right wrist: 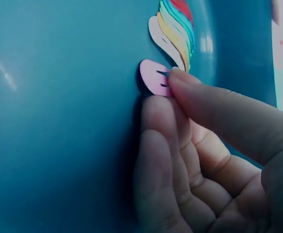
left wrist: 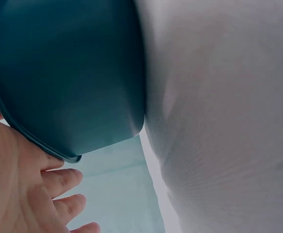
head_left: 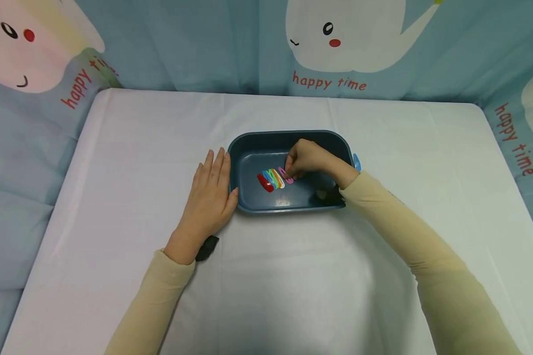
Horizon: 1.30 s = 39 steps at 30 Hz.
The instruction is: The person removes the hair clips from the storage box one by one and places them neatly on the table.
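My right hand (head_left: 310,157) reaches into a dark blue tray (head_left: 288,210) and pinches a pink snap hair clip (right wrist: 152,76) between thumb and fingers, just above or at the tray floor. Beside it lies a close row of hair clips: a white one (right wrist: 159,34), then orange, green and blue ones, with a red hair clip (head_left: 265,183) at the left end. Fingers straight, my left hand (head_left: 209,195) rests against the tray's left rim. The left wrist view shows its palm by the tray's outer wall (left wrist: 83,73).
The tray stands on a table with a white cloth (head_left: 271,276). A light blue item (head_left: 357,162) shows at the tray's right edge, partly hidden by the right arm. A blue printed curtain (head_left: 231,44) hangs along the table's far and side edges.
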Tool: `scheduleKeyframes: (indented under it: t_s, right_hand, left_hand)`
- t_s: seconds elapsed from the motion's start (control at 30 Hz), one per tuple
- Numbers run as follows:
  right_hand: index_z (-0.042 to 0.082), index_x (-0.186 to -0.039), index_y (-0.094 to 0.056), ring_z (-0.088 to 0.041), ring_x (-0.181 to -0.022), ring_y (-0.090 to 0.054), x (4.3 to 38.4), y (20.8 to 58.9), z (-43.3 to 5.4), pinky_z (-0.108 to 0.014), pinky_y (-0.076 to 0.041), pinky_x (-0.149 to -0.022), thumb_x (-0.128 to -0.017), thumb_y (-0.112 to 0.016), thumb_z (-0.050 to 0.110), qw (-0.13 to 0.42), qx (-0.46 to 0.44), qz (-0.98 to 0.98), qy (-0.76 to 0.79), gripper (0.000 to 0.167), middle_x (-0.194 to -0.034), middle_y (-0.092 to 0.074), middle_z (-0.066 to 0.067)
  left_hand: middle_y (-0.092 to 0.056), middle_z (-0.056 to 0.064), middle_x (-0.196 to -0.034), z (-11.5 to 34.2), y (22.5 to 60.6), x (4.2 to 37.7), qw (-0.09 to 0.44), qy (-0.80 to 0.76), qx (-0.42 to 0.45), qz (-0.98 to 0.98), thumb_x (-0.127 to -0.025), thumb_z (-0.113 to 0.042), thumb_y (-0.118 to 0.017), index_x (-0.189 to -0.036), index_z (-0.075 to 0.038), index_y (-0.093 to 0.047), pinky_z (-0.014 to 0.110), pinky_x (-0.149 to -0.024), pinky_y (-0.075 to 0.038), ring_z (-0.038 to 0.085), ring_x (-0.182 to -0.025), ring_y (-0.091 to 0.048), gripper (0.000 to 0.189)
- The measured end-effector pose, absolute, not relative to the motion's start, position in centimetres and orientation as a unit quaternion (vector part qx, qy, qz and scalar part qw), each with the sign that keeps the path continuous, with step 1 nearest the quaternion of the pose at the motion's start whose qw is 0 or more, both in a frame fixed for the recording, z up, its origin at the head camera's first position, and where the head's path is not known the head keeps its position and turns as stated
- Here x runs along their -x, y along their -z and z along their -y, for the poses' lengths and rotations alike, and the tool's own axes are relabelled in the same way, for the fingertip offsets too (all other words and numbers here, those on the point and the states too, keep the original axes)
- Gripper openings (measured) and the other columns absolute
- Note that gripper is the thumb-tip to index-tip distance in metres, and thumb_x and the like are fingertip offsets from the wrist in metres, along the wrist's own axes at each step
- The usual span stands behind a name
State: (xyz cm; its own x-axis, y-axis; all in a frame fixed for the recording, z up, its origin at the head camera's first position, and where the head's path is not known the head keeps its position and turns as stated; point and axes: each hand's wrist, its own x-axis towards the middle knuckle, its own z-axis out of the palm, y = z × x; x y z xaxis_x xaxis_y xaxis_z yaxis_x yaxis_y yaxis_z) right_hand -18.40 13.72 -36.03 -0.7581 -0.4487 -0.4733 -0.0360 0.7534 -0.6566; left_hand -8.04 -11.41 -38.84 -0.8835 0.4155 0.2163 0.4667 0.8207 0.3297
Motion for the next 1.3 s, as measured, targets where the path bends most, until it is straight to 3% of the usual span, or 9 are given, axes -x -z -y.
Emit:
scheduleKeyframes:
  t_s: [0.23,1.03,1.3]
  right_hand:
    - [0.001,-0.075,-0.070,-0.014,-0.060,-0.062,18.7,36.4,-14.0,-0.026,-0.053,-0.060,-0.080,-0.075,0.009,0.328,0.124,-0.868,0.351,0.011,-0.069,-0.066,-0.007]
    - [-0.006,-0.083,-0.068,-0.030,-0.067,-0.062,17.9,33.9,-15.0,-0.029,-0.054,-0.065,-0.082,-0.072,0.007,0.279,0.110,-0.839,0.454,0.014,-0.072,-0.067,-0.010]
    - [-0.006,-0.081,-0.068,-0.033,-0.066,-0.061,17.3,33.0,-16.5,-0.036,-0.053,-0.065,-0.082,-0.072,0.007,0.241,0.113,-0.838,0.476,0.013,-0.069,-0.066,-0.010]
  left_hand:
    - [-0.005,0.016,-0.157,11.5,38.8,8.0,0.045,0.192,0.227,0.954,-0.095,-0.026,-0.039,-0.149,0.005,-0.011,0.052,-0.112,-0.005,0.031,-0.143,-0.002,0.068]
    - [-0.012,0.016,-0.156,11.5,39.1,8.1,0.056,0.211,0.251,0.943,-0.094,-0.022,-0.038,-0.148,0.005,-0.016,0.054,-0.111,-0.012,0.026,-0.144,-0.008,0.064]
    - [-0.014,0.016,-0.156,11.6,39.0,8.0,0.065,0.212,0.247,0.943,-0.095,-0.024,-0.038,-0.148,0.006,-0.018,0.054,-0.110,-0.013,0.027,-0.143,-0.010,0.063]
